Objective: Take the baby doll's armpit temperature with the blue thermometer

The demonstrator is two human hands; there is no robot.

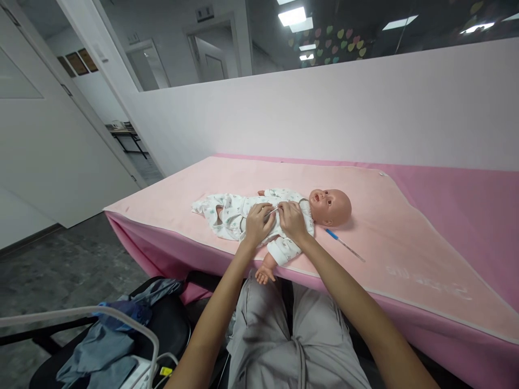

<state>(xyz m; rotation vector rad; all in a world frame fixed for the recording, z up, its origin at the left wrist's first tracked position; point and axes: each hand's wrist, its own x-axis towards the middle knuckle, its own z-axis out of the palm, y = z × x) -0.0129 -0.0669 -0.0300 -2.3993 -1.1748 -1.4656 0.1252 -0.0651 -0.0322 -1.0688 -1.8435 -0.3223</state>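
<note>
A baby doll (pixel 330 207) lies on its back across the pink cloth, head to the right, in a white printed outfit (pixel 231 216). Over the doll's chest, my left hand (pixel 259 222) pinches a thin white strip (pixel 272 211), which looks like a tie of the outfit. Close beside it, my right hand (pixel 291 220) has its fingers pressed together at the strip's other end, near the collar. The fingertips partly hide the strip. One bare doll hand (pixel 265 274) hangs over the table's front edge.
A blue-handled thin metal tool (pixel 344 244) lies right of the doll. A light pink mat (pixel 405 237) covers the table over a darker pink cloth (pixel 458 216). A black chair (pixel 166 324) with clothes (pixel 101 346) stands at the lower left. A white wall (pixel 324 119) rises behind.
</note>
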